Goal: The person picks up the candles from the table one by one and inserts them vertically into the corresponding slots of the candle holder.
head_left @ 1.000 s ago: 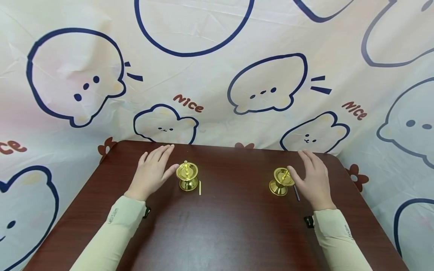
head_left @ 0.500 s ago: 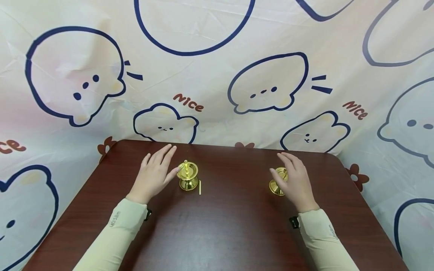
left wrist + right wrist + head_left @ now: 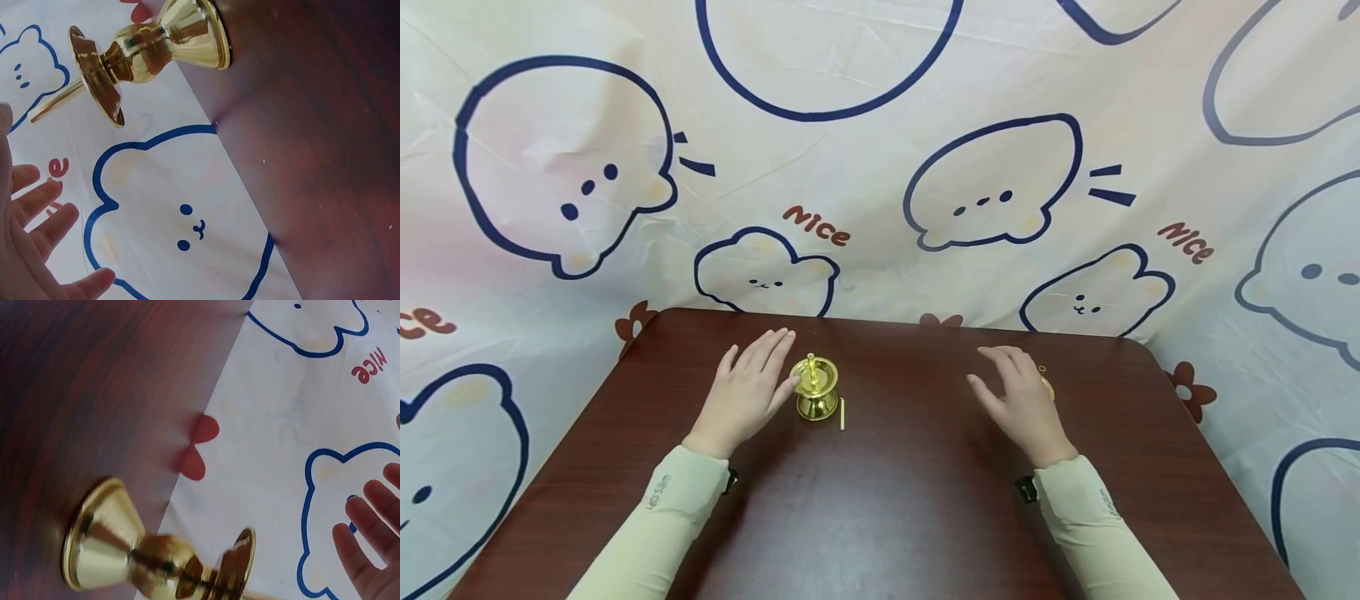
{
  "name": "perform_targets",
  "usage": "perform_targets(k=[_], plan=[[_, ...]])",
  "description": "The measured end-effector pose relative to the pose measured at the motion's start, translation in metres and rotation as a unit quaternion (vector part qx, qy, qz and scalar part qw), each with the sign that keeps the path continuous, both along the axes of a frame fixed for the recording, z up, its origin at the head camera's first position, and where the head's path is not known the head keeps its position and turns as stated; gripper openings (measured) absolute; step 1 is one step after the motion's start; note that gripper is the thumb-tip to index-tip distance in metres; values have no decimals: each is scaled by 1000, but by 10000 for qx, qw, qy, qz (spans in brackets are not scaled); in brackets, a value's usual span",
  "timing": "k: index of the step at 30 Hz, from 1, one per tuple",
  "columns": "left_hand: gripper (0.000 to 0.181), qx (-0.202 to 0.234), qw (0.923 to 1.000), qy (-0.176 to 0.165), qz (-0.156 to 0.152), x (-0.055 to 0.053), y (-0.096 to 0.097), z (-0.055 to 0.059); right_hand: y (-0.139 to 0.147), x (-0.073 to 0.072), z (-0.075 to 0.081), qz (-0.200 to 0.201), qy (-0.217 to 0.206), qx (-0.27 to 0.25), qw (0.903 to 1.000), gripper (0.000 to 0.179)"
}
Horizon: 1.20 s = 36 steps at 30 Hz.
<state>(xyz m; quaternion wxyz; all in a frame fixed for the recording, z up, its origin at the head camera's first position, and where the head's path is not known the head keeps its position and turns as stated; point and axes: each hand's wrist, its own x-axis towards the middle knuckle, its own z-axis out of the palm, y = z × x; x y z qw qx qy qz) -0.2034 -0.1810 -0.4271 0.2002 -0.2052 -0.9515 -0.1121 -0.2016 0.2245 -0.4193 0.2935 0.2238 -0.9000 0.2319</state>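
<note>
A shiny gold candle holder (image 3: 817, 407) with a flared base and shallow dish stands upright at the left. From its dish rises a slim gold rod (image 3: 59, 100). My left hand (image 3: 742, 396) is beside it, fingers extended, thumb near the dish rim; whether they touch I cannot tell. A similar gold holder (image 3: 109, 547) stands at the right, mostly hidden in the head view behind my right hand (image 3: 1024, 408). That hand has its fingers spread and grips nothing. In the right wrist view, its fingers (image 3: 365, 525) appear apart from the holder.
A short pale yellow stick (image 3: 842, 414) lies on the dark brown table (image 3: 880, 508), just right of the left holder. Behind the table hangs a cloth backdrop (image 3: 880, 167) with cartoon outlines, meeting the table's far edge.
My right hand has moved left, passing in front of the right holder and now covering most of it and the dark stick beside it. My left hand has barely shifted.
</note>
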Motion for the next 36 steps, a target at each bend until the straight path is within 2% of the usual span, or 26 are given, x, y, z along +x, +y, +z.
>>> perform_targets(k=[5,11,26,36], plan=[[65,-3,10000,-25,-32,1,2,-4,-12,-1,0,-4,-615,-418,9972,41],[64,3,9999,-100,-20,4,3,-9,-27,-4,-2,-15,-1329,-1163,9843,38],[61,-132,9993,-338,41,7,3,-20,-56,-11,-9,-56,-1796,-1293,9752,36],[60,-102,9989,-446,-140,10,6,-22,-76,-11,-17,111,-2049,-1514,9669,34]])
